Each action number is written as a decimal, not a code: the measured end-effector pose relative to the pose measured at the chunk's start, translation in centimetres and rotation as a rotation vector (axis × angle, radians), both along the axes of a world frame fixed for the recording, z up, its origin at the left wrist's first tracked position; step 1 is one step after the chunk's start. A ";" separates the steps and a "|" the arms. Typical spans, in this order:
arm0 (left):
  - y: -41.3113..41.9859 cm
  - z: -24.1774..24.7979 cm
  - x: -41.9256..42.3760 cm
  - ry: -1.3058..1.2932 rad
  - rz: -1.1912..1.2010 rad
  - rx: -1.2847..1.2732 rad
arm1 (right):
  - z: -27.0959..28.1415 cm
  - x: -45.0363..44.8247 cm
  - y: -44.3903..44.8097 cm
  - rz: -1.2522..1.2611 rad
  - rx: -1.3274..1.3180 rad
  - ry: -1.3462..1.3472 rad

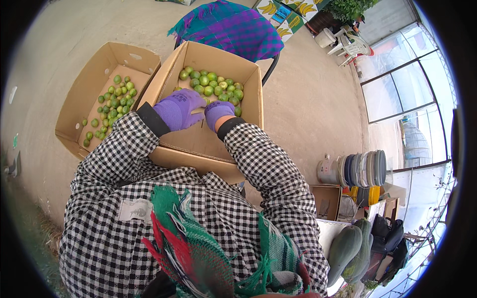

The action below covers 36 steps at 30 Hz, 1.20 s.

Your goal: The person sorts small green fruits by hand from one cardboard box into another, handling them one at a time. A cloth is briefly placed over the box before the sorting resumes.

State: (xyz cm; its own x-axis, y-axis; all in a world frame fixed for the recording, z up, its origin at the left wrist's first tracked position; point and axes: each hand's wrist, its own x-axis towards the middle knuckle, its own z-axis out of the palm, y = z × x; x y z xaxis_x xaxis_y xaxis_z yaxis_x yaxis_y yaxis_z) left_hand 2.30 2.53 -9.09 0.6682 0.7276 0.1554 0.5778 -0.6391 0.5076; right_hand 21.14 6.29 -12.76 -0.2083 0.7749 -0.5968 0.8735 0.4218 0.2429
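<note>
A cardboard box stands directly in front of me, with round green fruits gathered at its far side. My left hand, in a purple rubber-coated glove, reaches in over the left edge of the fruits. A gap shows between its thumb and forefinger, but its palm is hidden. Close beside it is my right hand, in a matching glove and bent down at the wrist by the nearest fruits. Its fingers are out of sight below the back of the hand. Whether either hand holds a fruit cannot be seen.
Left of the box, a second cardboard box holds more green fruits. A chair draped with a purple and teal checked cloth stands behind. At right are stacked buckets, large green gourds and a white plastic chair.
</note>
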 end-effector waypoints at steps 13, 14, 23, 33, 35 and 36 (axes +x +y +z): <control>-0.6 1.8 1.2 0.043 -0.015 -0.157 | 2.1 2.1 -0.5 -0.117 0.113 0.273; -0.8 2.1 1.3 0.011 0.008 -0.163 | 2.4 2.4 0.1 -0.148 0.148 0.409; 0.3 1.0 0.8 -0.312 0.153 -0.038 | 5.6 2.1 -1.4 -0.600 -0.361 1.555; 0.5 2.3 1.1 -0.500 0.455 -0.159 | 1.9 1.9 2.7 -0.207 0.184 0.969; 0.2 3.3 1.8 -0.480 0.425 -0.249 | -0.4 1.2 3.1 -0.165 0.191 0.723; 0.2 2.8 1.7 -0.474 0.398 -0.213 | -0.7 0.6 3.0 -0.133 0.185 0.603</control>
State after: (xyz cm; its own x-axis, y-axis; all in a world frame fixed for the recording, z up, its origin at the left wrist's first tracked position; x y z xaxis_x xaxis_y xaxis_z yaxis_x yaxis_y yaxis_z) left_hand 4.04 2.71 -6.28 0.2361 0.9526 0.1919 0.4320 -0.2797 0.8574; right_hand 21.76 9.32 -13.46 -0.3606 0.8961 -0.2588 0.9213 0.2989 -0.2487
